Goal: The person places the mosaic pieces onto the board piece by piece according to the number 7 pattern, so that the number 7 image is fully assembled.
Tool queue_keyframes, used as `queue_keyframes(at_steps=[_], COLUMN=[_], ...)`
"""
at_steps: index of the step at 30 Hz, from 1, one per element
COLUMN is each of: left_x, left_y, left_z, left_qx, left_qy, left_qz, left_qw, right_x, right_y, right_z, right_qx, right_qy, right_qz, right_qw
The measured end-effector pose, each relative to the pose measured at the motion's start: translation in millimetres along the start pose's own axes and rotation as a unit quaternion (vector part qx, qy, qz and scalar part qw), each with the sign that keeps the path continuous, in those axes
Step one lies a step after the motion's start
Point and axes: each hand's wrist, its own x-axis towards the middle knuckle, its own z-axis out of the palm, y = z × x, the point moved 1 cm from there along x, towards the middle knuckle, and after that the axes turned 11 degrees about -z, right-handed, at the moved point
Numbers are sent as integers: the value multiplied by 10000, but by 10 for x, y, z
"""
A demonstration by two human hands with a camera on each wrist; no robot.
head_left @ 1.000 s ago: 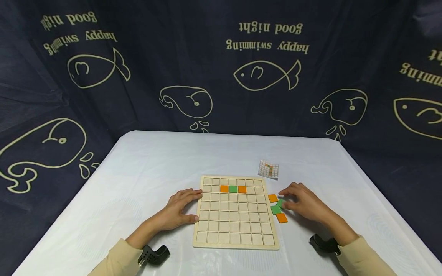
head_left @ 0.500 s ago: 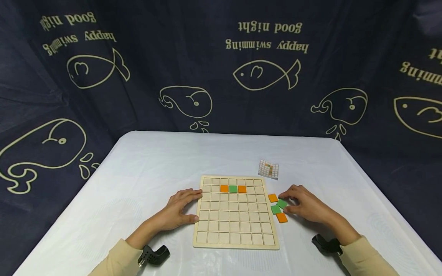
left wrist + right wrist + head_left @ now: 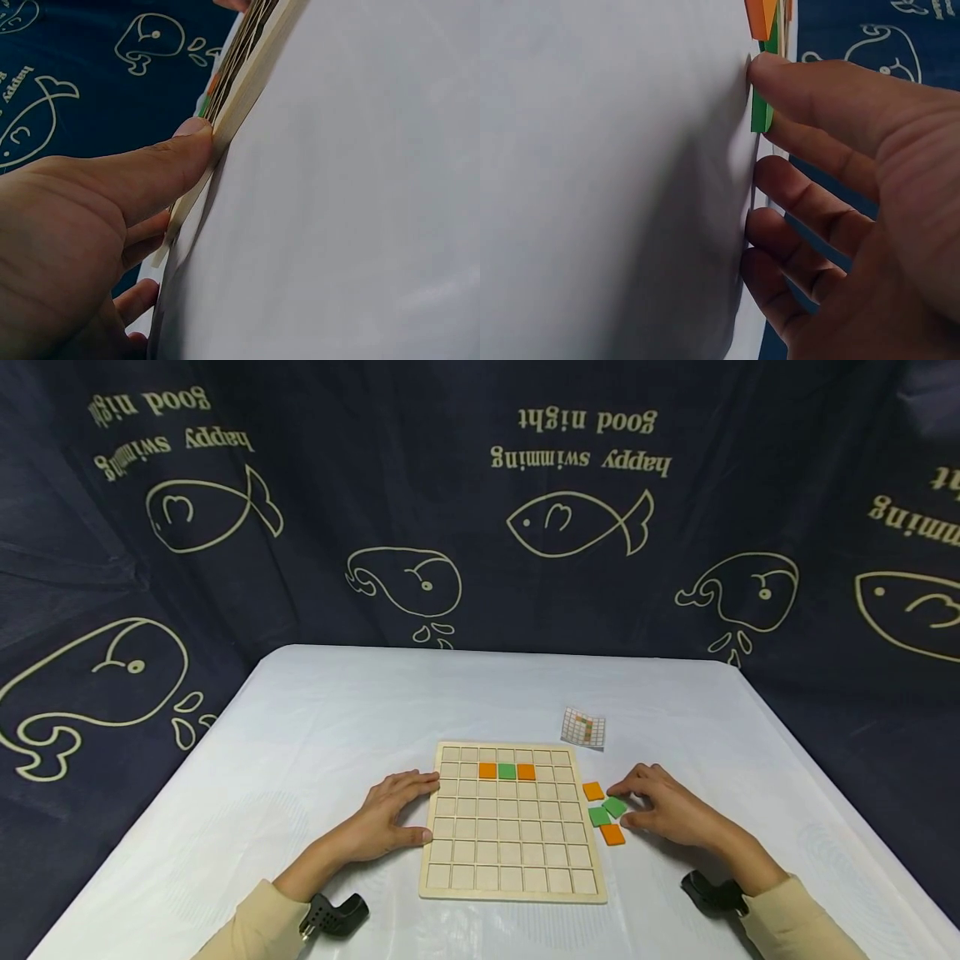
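Observation:
In the head view, a wooden grid board [image 3: 498, 829] lies flat, with two orange tiles and one green tile [image 3: 507, 772] in its second row from the top. My left hand [image 3: 386, 822] rests along its left edge, fingers extended; the left wrist view shows the thumb of that hand [image 3: 97, 217] against the board's side [image 3: 244, 94]. Right of the board, my right hand [image 3: 671, 808] holds a green tile [image 3: 615, 807] between thumb and index finger, low at the tabletop. The right wrist view shows this tile [image 3: 760, 112] by the thumb of the hand [image 3: 862, 165].
Beside the held tile lie another green tile [image 3: 599, 817] and two orange ones, upper [image 3: 593, 791] and lower [image 3: 612, 834]. A small printed grid card [image 3: 582, 729] lies beyond the board's top right corner. A dark patterned cloth [image 3: 480, 610] hangs behind the white table [image 3: 337, 710].
My right hand has shifted slightly right and toward me, and the green tile at its fingertips has slid with it, away from the board. My left hand has stayed in place.

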Motion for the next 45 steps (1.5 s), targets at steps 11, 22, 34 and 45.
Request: queue_keyframes(at_steps=[11,22,34,45], left_x=[3,1,5,-1], left_y=[-3,-2,-1,-16], left_z=[2,3,4,8], left_qx=[-24,23,-40,-29], left_qy=[-18,11,-27,-12], left_qz=[-23,-2,-54,-22], left_qw=[10000,10000,10000,10000], right_x=[-61,-83,-78,-40], right_y=[40,54,78,15], right_z=[16,41,34,-7], right_qx=[-125,-250,-159,-86], right_qy=[171,262,389,558], right_qz=[23,57,69,70], right_qw=[9998,9993,9991,9984])
